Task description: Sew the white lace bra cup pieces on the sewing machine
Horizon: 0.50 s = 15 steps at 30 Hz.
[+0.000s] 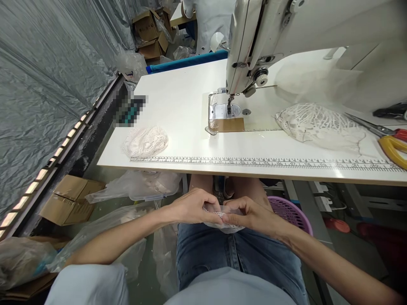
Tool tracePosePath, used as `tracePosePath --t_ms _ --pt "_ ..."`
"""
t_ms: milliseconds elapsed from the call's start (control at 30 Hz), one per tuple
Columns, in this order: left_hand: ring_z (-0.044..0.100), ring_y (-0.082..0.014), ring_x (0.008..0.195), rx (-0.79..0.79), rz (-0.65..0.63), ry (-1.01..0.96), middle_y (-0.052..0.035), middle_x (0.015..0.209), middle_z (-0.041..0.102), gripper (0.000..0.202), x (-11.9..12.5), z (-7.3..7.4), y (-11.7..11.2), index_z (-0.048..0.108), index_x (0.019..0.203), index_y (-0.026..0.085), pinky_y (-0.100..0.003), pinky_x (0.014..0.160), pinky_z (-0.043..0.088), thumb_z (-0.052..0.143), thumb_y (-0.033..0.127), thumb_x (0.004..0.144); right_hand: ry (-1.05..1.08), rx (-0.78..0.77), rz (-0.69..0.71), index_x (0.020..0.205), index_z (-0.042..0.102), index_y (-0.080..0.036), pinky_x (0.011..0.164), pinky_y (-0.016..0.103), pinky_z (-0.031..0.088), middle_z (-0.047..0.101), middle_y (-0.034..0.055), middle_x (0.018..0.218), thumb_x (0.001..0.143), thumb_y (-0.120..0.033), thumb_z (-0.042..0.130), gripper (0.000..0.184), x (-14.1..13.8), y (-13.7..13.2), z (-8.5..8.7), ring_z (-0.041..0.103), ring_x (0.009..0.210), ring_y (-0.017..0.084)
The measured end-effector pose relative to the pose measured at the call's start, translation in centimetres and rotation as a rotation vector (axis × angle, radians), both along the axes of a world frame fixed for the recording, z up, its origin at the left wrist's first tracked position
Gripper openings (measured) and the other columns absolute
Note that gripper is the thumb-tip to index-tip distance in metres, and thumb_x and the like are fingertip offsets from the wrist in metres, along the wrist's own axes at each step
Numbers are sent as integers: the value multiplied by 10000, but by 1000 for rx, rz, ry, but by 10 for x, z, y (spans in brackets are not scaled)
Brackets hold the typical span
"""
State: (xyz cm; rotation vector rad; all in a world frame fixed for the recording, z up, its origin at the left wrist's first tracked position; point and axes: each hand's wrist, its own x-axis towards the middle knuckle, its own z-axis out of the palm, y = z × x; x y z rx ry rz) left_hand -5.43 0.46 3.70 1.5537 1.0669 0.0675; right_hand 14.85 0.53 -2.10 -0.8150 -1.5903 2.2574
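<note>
Over my lap, below the table's front edge, both hands pinch a small piece of white lace fabric (pixel 227 228). My left hand (pixel 195 206) grips its left side, with the thumb and fingers closed on the edge. On the other side my right hand (pixel 251 215) is closed on it too, its fingertips nearly meeting the left ones. Much of the piece is hidden by the fingers. Above the hands stands a white sewing machine (pixel 244 46), its presser foot (pixel 229 106) over the metal plate. A round lace piece (pixel 146 142) lies on the table at the left.
The white table (pixel 181 114) has a ruler strip (pixel 267 163) along its front edge. At the right lie white lace pieces (pixel 314 125) and yellow-and-red-handled scissors (pixel 394 148). A purple basket (pixel 294 212) stands beneath. Plastic bags (pixel 152 184) and a cardboard box (pixel 71 199) are at the lower left.
</note>
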Motion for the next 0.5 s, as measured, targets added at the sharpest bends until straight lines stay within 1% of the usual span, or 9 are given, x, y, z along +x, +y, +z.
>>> tracePosePath --t_ms 100,167,233,333,400,500 --pt "454 -80 573 -79 -7 -44 10 631 569 330 -3 0 1 679 784 133 -189 497 300 664 459 736 -16 42 96 747 646 -141 552 222 315 501 -18 664 739 -439 686 301 6 3 6 418 608 100" --pt "422 -67 550 -151 -9 -78 21 598 543 283 -8 -1 2 685 782 131 -185 493 298 689 408 728 -43 75 163 778 659 -145 569 225 338 529 -8 703 738 -430 688 289 11 6 8 448 632 109" --pt "396 -57 533 -234 2 -87 32 577 516 225 -12 -2 3 689 790 128 -180 487 294 705 343 724 -44 102 195 790 675 -147 587 230 353 543 5 747 755 -423 675 278 16 7 9 474 664 119" --pt "398 -52 533 -325 44 -82 35 585 506 187 -16 -2 4 692 824 132 -174 492 307 711 287 723 -6 123 198 816 697 -152 638 246 380 558 25 809 777 -407 663 261 21 9 10 513 730 138" --pt "439 -60 556 -352 54 -99 24 617 535 180 -16 -1 5 692 826 138 -175 516 342 712 285 724 22 117 176 815 702 -154 676 259 397 561 30 821 784 -398 664 249 23 10 12 528 752 143" --pt "537 -95 694 -297 48 -145 -16 786 606 151 -15 2 6 697 792 153 -198 630 420 721 282 717 90 106 137 797 698 -149 730 275 411 558 38 856 802 -367 656 222 24 11 16 544 788 146"
